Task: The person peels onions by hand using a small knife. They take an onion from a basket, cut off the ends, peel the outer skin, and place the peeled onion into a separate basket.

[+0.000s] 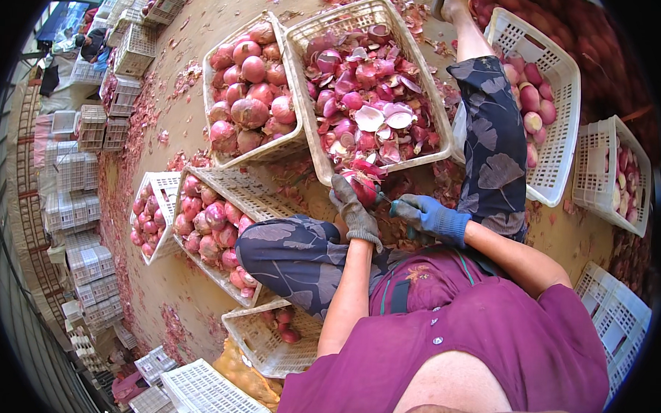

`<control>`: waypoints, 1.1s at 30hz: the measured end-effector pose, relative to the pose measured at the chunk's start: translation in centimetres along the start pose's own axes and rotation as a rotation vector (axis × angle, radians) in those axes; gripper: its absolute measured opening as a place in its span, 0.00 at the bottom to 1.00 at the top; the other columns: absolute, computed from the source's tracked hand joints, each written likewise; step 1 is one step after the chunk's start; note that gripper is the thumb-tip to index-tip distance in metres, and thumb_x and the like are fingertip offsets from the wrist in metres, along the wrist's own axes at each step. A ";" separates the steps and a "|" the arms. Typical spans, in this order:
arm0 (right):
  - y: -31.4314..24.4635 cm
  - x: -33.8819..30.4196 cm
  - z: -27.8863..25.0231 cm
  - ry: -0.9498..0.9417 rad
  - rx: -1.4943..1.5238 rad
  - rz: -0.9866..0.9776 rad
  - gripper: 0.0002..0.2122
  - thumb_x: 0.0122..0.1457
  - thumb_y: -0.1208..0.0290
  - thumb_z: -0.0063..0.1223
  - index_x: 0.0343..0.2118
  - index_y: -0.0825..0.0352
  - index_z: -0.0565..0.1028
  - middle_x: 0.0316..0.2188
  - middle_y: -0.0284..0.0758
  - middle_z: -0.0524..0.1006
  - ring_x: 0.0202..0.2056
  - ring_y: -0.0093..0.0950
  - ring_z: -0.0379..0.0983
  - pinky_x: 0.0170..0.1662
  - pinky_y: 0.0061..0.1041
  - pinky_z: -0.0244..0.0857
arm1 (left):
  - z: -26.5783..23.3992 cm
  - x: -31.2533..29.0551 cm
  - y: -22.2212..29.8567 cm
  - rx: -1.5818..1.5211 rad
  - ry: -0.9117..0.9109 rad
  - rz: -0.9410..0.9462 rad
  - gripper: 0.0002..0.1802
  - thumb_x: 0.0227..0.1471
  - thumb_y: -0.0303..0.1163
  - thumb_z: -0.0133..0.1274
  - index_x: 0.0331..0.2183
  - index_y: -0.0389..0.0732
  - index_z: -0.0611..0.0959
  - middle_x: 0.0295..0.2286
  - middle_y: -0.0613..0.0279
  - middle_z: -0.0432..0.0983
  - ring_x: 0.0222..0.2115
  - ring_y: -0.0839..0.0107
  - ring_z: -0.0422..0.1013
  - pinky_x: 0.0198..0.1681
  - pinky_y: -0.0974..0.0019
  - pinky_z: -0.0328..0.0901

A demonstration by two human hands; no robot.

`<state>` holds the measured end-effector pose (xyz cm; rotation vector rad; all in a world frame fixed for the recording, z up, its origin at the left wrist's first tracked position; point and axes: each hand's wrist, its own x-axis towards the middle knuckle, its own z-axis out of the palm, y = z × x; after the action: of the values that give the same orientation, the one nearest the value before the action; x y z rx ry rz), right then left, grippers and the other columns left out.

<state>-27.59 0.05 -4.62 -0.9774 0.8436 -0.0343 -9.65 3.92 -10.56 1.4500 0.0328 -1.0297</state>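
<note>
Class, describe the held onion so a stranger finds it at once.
Near the top centre sits a crate heaped with loose skins. By its lower edge, the grey-gloved left hand holds the red onion. Unlike its crated neighbours, this one is in hand.

Onion peelings lie in a crate before the person, between crates of onions left and right.

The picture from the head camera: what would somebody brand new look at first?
Probably the big heap of purple-red and white onion peelings in the off-white plastic crate at the top middle. Just below it, the left hand, in a grey glove, holds a round red onion, while the right hand, in a blue glove, holds a small green-handled tool. Next might be the stacks of white plastic crates along the left side.
</note>
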 end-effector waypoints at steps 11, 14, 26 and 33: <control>1.2 1.2 0.3 0.012 0.027 -0.108 0.17 0.69 0.51 0.45 0.40 0.62 0.74 0.22 0.25 0.68 0.21 0.16 0.63 0.24 0.20 0.59 | 0.9 -0.4 0.1 0.082 0.041 0.068 0.45 0.54 0.71 0.47 0.57 0.46 0.62 0.50 0.55 0.66 0.40 0.59 0.74 0.36 0.55 0.77; 0.8 1.5 0.5 0.022 0.014 -0.056 0.18 0.68 0.50 0.45 0.40 0.62 0.74 0.22 0.26 0.68 0.21 0.17 0.62 0.24 0.20 0.58 | 0.4 0.1 -0.4 0.094 0.047 0.077 0.45 0.54 0.71 0.46 0.58 0.46 0.61 0.51 0.55 0.65 0.42 0.58 0.74 0.37 0.54 0.77; 2.9 8.5 -0.3 0.068 -0.110 -0.100 0.23 0.68 0.46 0.44 0.39 0.67 0.75 0.22 0.33 0.72 0.22 0.24 0.68 0.25 0.29 0.64 | -1.9 2.8 -3.9 0.320 0.072 0.276 0.47 0.57 0.67 0.47 0.61 0.38 0.60 0.54 0.49 0.63 0.53 0.61 0.65 0.55 0.58 0.64; 1.9 8.5 0.4 0.078 -0.064 -0.064 0.23 0.68 0.48 0.46 0.44 0.67 0.77 0.24 0.30 0.74 0.23 0.22 0.69 0.28 0.29 0.67 | -1.1 2.1 -2.7 0.353 0.084 0.259 0.50 0.54 0.71 0.46 0.61 0.40 0.61 0.53 0.49 0.64 0.50 0.58 0.67 0.52 0.56 0.67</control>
<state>-22.10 -1.78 -11.11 -1.0686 0.8886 -0.1014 -9.38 4.28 -14.14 1.7634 -0.2823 -0.7866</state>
